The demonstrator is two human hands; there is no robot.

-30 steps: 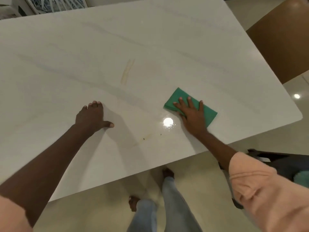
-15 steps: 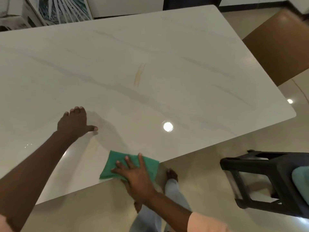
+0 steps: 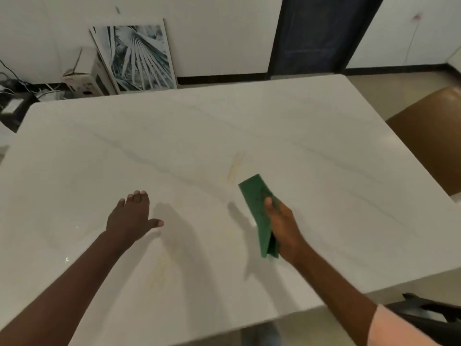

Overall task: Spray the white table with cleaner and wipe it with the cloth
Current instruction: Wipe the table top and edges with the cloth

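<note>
Right hand (image 3: pixel 283 227) now grips the folded green cloth (image 3: pixel 259 213) on edge, thumb across its near face, lifted off the table (image 3: pixel 311 151) at centre right of the frame; half a second ago pressed it flat at the near edge, lower centre. Left hand (image 3: pixel 132 216) stays flat on the tabletop at centre left, fingers straight and spread, thumb out to the right, holding nothing. More of the room now in view than before, with the far table edge and wall showing at the top. Yellowish streak (image 3: pixel 234 166) just above and left of the cloth, not touching it.

One cloth, two hands, one table. One brown chair (image 3: pixel 434 136) at the right edge, one black stool (image 3: pixel 429 318) at lower right, one framed leaf print (image 3: pixel 136 56) leaning on the wall at upper left, one cardboard box (image 3: pixel 83 78) beside it, contents not visible. Dark doorway (image 3: pixel 316 33) at top right.
</note>
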